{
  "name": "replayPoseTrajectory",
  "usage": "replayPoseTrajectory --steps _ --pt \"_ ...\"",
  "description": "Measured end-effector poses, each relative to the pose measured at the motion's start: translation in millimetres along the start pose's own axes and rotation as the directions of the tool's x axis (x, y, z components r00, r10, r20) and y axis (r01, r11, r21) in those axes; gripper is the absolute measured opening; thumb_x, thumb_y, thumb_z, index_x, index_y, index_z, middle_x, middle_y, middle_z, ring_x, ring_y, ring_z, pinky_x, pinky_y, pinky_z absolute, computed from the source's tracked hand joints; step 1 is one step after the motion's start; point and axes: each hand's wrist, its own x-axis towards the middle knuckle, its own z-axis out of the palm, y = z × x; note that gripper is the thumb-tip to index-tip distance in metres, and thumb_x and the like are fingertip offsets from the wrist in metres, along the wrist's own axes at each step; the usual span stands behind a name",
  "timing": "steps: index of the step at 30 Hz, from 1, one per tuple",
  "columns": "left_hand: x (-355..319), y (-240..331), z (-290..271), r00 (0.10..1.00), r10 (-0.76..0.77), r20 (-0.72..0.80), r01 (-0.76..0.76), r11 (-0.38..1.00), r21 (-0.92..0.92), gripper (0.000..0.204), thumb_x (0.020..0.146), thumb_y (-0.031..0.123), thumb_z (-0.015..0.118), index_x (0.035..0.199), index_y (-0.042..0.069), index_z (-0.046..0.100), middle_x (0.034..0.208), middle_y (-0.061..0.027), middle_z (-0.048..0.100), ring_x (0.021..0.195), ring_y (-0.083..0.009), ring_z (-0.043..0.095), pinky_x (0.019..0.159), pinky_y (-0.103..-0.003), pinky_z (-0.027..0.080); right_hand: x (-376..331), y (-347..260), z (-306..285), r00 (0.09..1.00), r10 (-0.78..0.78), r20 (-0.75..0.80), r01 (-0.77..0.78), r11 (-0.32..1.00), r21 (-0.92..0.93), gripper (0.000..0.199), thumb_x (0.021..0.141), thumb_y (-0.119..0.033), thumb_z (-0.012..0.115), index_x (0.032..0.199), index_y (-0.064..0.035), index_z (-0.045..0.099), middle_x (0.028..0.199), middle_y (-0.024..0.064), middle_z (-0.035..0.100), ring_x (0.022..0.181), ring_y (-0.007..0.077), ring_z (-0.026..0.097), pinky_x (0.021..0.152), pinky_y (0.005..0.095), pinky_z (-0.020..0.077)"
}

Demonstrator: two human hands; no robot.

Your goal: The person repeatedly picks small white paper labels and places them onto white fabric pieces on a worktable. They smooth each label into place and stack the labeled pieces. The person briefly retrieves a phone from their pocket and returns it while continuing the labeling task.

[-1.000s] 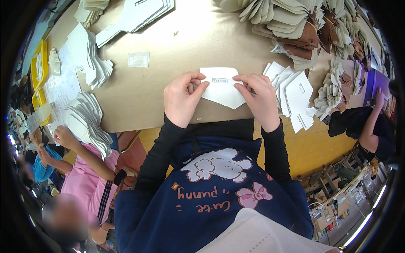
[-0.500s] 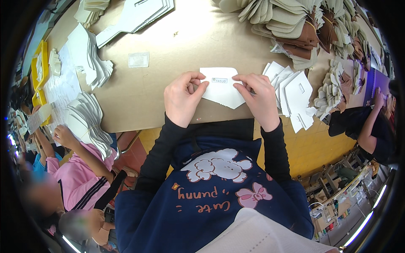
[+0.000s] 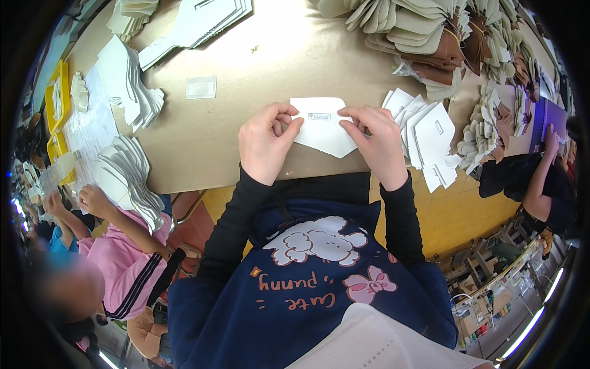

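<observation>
From above, the head camera looks steeply down, rather near, at the left hand (image 3: 265, 144), the right hand (image 3: 380, 144) and the table (image 3: 203, 138).

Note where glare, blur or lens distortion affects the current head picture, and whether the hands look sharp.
All in the head view: glare washes the tabletop pale toward the upper middle; the left hand, right hand and white piece look sharp; a heavily blurred patch sits beside the pink shirt at lower left; fisheye curvature bends the outer scene inside a dark rim.
</observation>
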Motion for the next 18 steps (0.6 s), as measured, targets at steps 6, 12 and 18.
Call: replayPoseTrajectory --steps 6,12,18 --pt "0.2 0.2 -0.2 1.0 0.006 0.006 -0.006 1.0 0.005 0.014 0.082 0.002 0.075 0.094 -0.003 0.069 0.069 0.0003 0.058 0.056 -0.0023 0.04 0.052 -0.019 0.036 0.5 -0.2 -1.2 1.0 0.009 0.019 -0.009 1.0 0.012 0.012 0.084 -0.009 0.072 0.097 -0.0084 0.071 0.078 0.0046 0.065 0.065 0.0226 0.057 0.077 0.0327 0.0415" --pt "0.8 -0.9 -0.8 1.0 0.026 0.014 -0.026 1.0 0.003 0.014 0.082 0.002 0.074 0.095 -0.003 0.07 0.07 0.0 0.059 0.057 -0.0025 0.041 0.053 -0.019 0.037 1.2 -0.9 -1.2 1.0 0.017 0.017 -0.017 1.0 0.008 0.015 0.083 -0.009 0.075 0.097 -0.0053 0.073 0.073 0.0064 0.063 0.062 0.018 0.055 0.078 0.0302 0.0422" --pt "0.9 -2.0 -0.4 1.0 0.019 0.017 -0.019 1.0 -0.008 0.015 0.083 0.002 0.074 0.096 -0.004 0.07 0.071 -0.0002 0.059 0.058 -0.0025 0.042 0.053 -0.019 0.037 0.7 -0.2 -0.8 1.0 0.011 0.02 -0.011 1.0 0.013 0.013 0.084 -0.009 0.072 0.097 -0.0085 0.071 0.076 0.0044 0.064 0.065 0.0224 0.057 0.078 0.0327 0.0417"
